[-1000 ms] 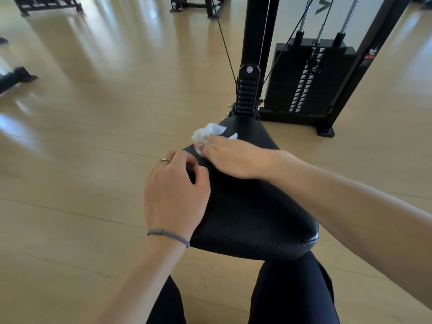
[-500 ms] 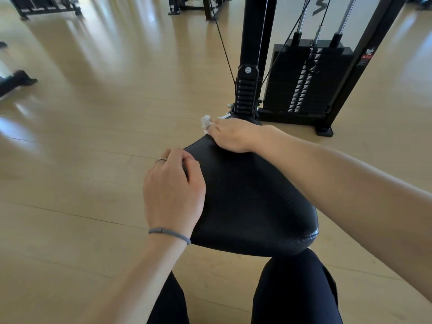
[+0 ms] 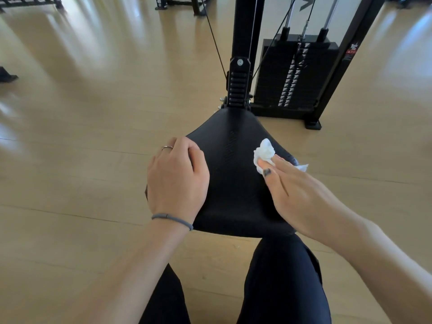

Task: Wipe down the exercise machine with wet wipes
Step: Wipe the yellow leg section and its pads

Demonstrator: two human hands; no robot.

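Wet wipe [image 3: 265, 154] — crumpled white, bunched under the fingers of my right hand [image 3: 301, 192] — lies on the right half of the black seat pad [image 3: 233, 174], with a small tail of it poking out past the pad's right edge. My thumb and fingers lie fairly straight along the pad and press the wipe down onto it; whether any fingertip curls under the wad I cannot quite tell, since the hand hides its underside. My left hand [image 3: 176, 181] sits on the pad's left edge, fingers curled over the rim and gripping it. A thin ring [image 3: 167, 147] shows on one finger and a grey hair tie [image 3: 173, 219] circles that wrist.

The pad narrows away from me toward a ribbed black bracket [image 3: 239, 86] on an upright black post [image 3: 244, 26]. Just right of the post stands the weight stack [image 3: 294, 76] inside its frame, with chrome guide rods [image 3: 332, 12] rising from it and thin cables [image 3: 214, 38] running down at a slant. My knees in dark trousers [image 3: 280, 284] are at the bottom of the view — below the near edge of the pad. All around is pale wooden floor [image 3: 93, 113], with bits of other black equipment [image 3: 177, 3] at the far top.
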